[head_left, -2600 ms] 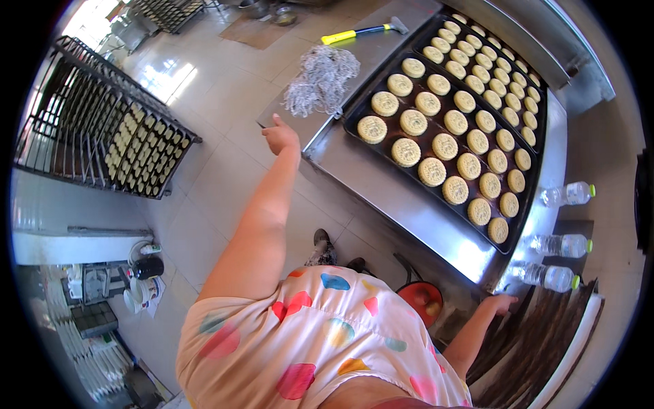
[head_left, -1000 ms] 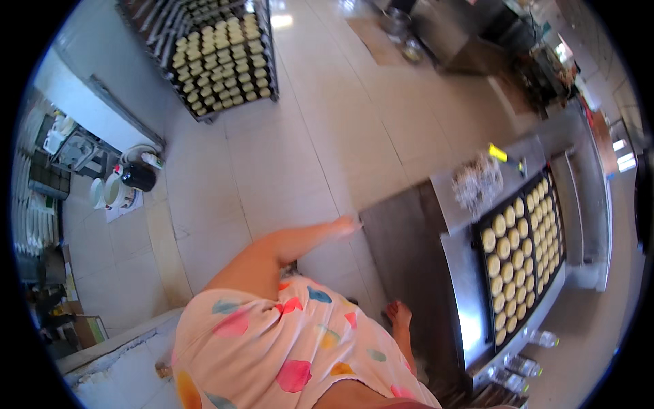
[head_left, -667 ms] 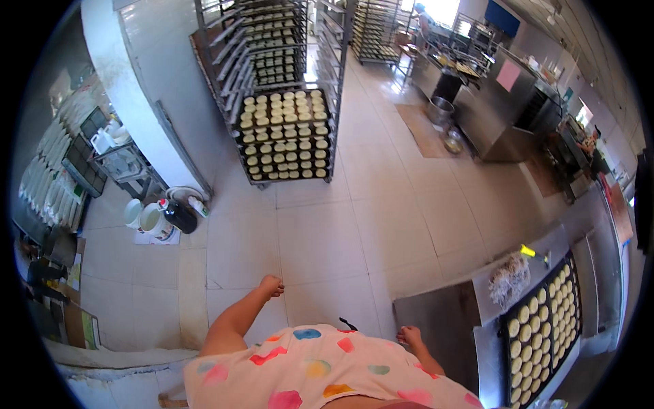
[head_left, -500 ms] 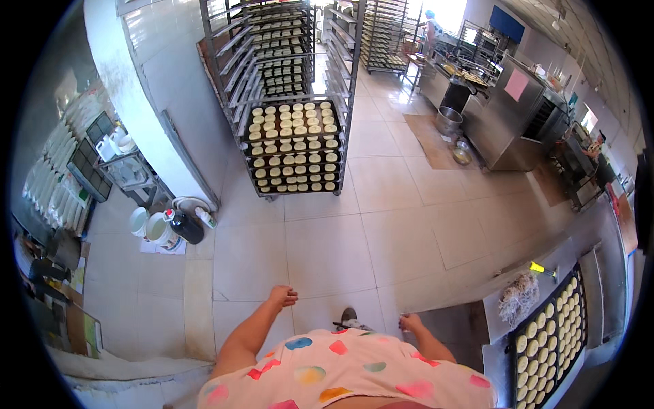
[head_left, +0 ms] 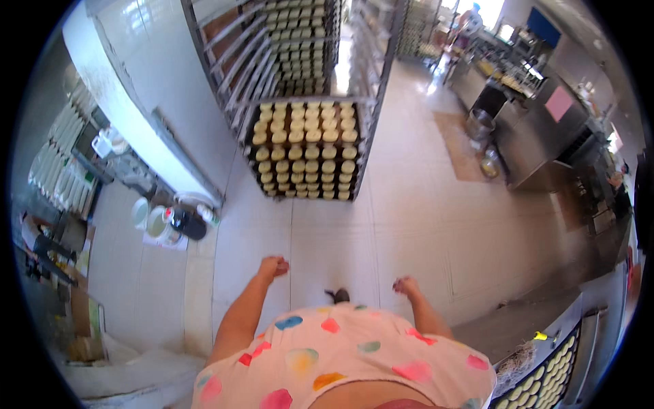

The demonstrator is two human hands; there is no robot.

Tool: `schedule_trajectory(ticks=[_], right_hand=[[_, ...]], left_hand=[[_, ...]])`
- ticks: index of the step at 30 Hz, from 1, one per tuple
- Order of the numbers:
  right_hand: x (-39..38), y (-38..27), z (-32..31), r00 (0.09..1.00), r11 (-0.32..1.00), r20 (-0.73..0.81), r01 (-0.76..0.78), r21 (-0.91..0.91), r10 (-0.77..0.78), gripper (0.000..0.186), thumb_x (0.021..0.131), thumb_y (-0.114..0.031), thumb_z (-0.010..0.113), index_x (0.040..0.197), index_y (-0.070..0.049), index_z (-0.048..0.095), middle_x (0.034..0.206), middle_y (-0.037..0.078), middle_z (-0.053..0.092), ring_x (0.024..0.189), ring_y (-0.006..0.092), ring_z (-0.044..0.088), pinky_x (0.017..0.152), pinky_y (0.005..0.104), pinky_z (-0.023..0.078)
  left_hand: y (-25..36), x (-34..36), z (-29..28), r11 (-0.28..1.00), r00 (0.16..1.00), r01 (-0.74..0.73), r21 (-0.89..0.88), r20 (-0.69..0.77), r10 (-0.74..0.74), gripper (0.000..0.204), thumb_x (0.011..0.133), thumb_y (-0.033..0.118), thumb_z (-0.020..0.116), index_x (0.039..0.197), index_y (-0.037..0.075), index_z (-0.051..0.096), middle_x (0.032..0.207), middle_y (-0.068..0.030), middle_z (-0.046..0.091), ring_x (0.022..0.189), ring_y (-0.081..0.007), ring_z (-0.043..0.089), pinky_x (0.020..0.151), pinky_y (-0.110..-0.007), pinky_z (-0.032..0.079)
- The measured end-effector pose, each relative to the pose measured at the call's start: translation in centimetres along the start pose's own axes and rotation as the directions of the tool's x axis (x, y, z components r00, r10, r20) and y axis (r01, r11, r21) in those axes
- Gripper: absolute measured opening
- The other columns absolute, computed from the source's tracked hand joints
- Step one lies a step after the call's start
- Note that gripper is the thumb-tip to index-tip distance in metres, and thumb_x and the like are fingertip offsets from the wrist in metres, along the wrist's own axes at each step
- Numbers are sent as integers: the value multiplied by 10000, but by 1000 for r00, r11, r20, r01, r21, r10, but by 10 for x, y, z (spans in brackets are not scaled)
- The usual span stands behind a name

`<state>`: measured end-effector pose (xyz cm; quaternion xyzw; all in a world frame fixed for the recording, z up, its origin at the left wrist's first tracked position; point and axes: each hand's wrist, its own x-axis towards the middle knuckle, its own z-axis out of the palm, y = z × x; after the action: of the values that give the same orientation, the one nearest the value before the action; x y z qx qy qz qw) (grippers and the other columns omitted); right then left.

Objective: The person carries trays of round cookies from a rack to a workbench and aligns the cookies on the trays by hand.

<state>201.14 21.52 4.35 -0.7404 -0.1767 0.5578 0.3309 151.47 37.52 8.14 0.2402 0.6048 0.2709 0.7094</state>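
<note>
My left hand (head_left: 274, 266) hangs in front of me over the tiled floor, its fingers loosely bent and holding nothing that I can see. My right hand (head_left: 406, 286) is out on the other side, slightly blurred, with loosely bent fingers and no visible object. Neither hand touches anything. Ahead of both stands a tall metal rack (head_left: 381, 88) on the floor. Its lower levels carry dark trays of round, pale dough pieces (head_left: 306, 131); the slots above the front trays show bare rails.
White buckets (head_left: 162, 228) and a dark bottle with a red cap (head_left: 186, 223) stand by the wall corner on the left. On the right are a steel cabinet (head_left: 545, 146) and a counter with a tray of dough rounds (head_left: 545, 378). A person (head_left: 469, 24) stands far back.
I have moved forward, so the rack appears nearer and larger. The counter tray at right has slid toward the lower edge. Both hands appear higher in the picture.
</note>
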Motion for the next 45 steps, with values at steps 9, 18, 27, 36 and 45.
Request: schedule_trajectory(ticks=[9, 18, 27, 36, 45], right_hand=[[114, -208, 120, 996, 977, 81, 21, 213, -39, 239, 852, -146, 525, 1013, 31, 536, 852, 133, 629, 731, 208, 638, 613, 293, 534], [268, -384, 271, 998, 921, 62, -13, 389, -12, 342, 878, -172, 509, 1148, 37, 481, 1006, 153, 610, 919, 243, 612, 776, 332, 519], [434, -489, 351, 998, 744, 46, -7, 669, -33, 210, 822, -137, 575, 984, -9, 538, 989, 133, 592, 944, 261, 582, 812, 363, 511], [518, -498, 355, 998, 648, -53, 56, 759, -24, 35, 764, -24, 573, 778, -53, 560, 783, 63, 582, 739, 201, 571, 747, 358, 526], [415, -462, 309, 991, 655, 86, -135, 744, 106, 191, 789, -148, 603, 972, -104, 575, 927, 33, 602, 861, 194, 557, 851, 390, 439]], left_hand=[[124, 94, -48, 928, 991, 26, -372, -110, -72, 271, 829, 120, 577, 1027, -38, 480, 1018, -206, 567, 917, -328, 598, 784, -410, 531], [318, 320, -93, 850, 995, -103, -517, -46, 93, 283, 813, 44, 593, 1061, -34, 482, 1014, -166, 570, 958, -302, 575, 874, -410, 486], [409, 493, -83, 795, 991, -111, -596, -8, 132, 238, 810, 30, 611, 1020, -14, 507, 1041, -157, 572, 981, -275, 571, 919, -403, 463], [429, 559, -61, 638, 985, -163, -753, -92, 142, 277, 779, -63, 559, 1048, -39, 499, 1052, -157, 556, 963, -307, 573, 882, -422, 501], [367, 449, -88, 636, 988, -67, -769, -142, -68, 378, 818, 163, 598, 1156, 39, 482, 1215, -146, 463, 1149, -320, 424, 1008, -485, 344]])
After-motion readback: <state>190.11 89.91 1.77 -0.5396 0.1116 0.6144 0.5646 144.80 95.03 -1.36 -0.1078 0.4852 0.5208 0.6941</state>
